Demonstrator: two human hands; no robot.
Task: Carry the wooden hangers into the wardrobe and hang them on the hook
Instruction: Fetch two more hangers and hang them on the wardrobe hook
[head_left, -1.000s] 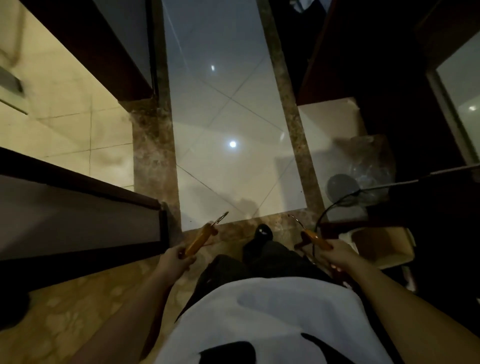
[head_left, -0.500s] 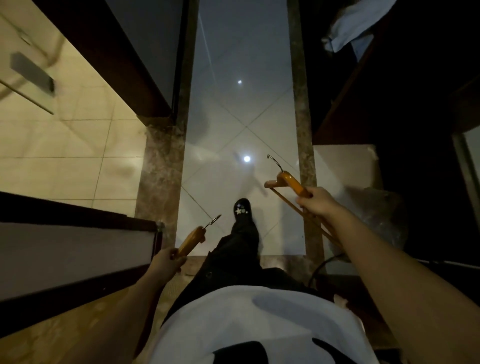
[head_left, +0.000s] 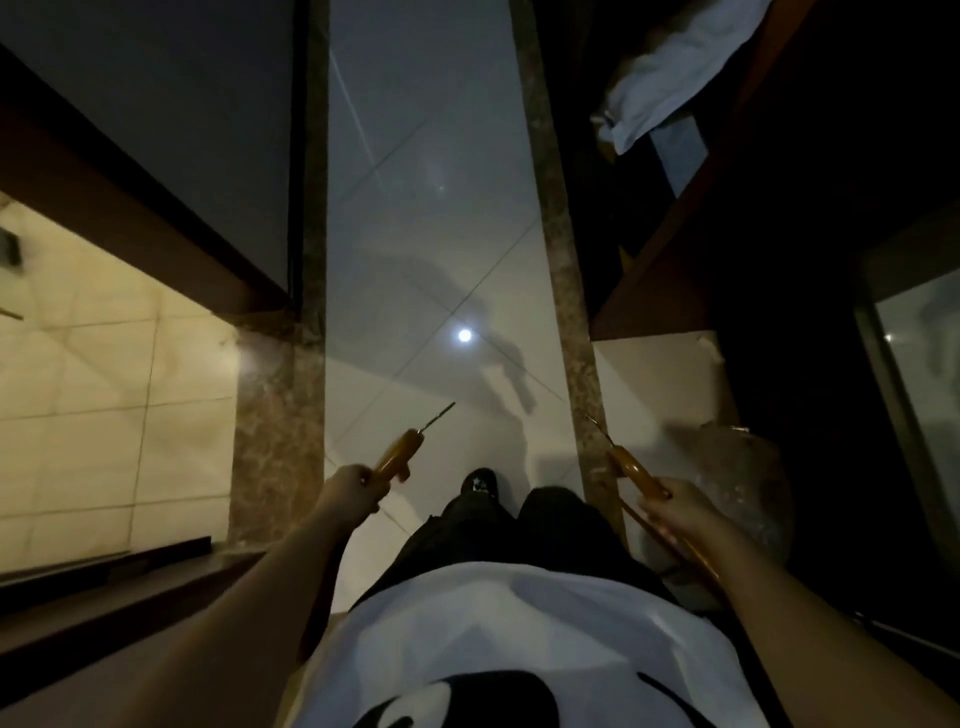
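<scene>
My left hand (head_left: 352, 493) grips an orange-brown wooden hanger (head_left: 397, 456) near its top; the thin metal hook points up and to the right. My right hand (head_left: 675, 509) grips a second wooden hanger (head_left: 631, 470), its metal hook pointing up and left and its lower bar running down under my forearm. Both hangers are held low in front of my body, above the glossy white floor tiles (head_left: 431, 270). No wardrobe rail or hook is visible.
A dark wooden door frame (head_left: 130, 202) stands on the left beside cream tiles (head_left: 104, 395). Dark wooden furniture (head_left: 670, 270) with pale cloth (head_left: 670, 67) on it fills the upper right. A clear plastic bag (head_left: 748, 488) lies at the right. My black shoe (head_left: 480, 480) steps forward.
I have walked forward along the corridor. My right hand has dropped from its raised position back to waist height with its hanger. The left hand keeps its hanger low.
</scene>
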